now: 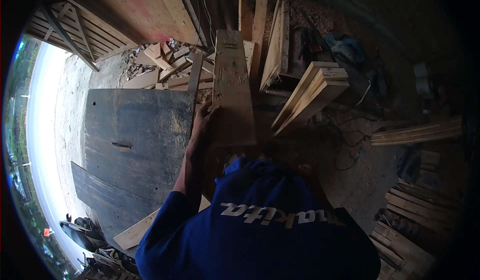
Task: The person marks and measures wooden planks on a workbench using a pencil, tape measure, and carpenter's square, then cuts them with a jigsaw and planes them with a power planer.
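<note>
A wide, flat wooden board [232,90] with sawdust on its face runs up the middle of the head view. My left hand [206,115] grips its left edge near the lower end, fingers curled against the wood. A narrower strip of wood [195,72] stands just left of the board. My right hand is hidden behind my blue top, with only a small patch of skin showing at the right of the hood.
A large dark sheet [135,130] lies left, beside a bright doorway. Offcuts [160,60] are piled behind it. Planks are stacked right of the board [315,95] and farther right [415,132]. Power tools [345,47] and cables [350,135] sit at the right.
</note>
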`<state>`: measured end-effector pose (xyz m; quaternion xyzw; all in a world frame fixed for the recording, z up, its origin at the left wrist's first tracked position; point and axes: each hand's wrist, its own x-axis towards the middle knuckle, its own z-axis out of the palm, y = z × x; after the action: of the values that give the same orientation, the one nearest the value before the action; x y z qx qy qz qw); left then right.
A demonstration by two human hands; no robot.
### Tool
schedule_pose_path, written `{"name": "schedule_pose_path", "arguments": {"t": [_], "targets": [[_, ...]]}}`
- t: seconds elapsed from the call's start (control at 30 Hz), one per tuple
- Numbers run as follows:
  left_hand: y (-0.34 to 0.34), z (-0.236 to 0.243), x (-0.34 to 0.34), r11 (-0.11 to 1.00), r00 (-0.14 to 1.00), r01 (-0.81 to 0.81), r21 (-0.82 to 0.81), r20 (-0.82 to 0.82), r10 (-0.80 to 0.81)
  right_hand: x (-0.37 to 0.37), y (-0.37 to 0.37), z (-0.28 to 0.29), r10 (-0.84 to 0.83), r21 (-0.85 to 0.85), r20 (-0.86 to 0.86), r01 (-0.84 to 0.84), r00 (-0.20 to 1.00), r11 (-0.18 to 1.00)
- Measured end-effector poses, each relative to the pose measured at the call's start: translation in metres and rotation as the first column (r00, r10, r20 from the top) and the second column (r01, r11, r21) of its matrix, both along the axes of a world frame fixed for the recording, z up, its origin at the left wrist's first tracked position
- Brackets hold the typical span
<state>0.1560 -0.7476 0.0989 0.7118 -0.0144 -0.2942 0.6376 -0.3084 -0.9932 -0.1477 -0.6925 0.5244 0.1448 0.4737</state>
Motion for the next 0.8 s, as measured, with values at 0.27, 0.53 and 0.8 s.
{"name": "schedule_pose_path", "arguments": {"t": [0.27, 0.53, 0.8], "targets": [[-0.054, -0.093, 0.048, 0.874, 0.234, 0.394, 0.285, 0.888, -0.395, -0.015, -0.035, -0.004, -0.118, -0.043, 0.188, 0.128, 0.975, 0.991], [-0.183, -0.165, 0.142, 0.814, 0.870, 0.248, -0.525, -0.250, -0.426, -0.154, -0.041, -0.038, 0.241, -0.130, 0.151, -0.222, 0.959, 0.966], [-0.189, -0.285, 0.199, 0.989, 0.957, 0.148, -0.026, -0.250, -0.150, -0.027, -0.032, 0.039, 0.226, -0.186, -0.280, -0.283, 0.933, 0.941]]}}
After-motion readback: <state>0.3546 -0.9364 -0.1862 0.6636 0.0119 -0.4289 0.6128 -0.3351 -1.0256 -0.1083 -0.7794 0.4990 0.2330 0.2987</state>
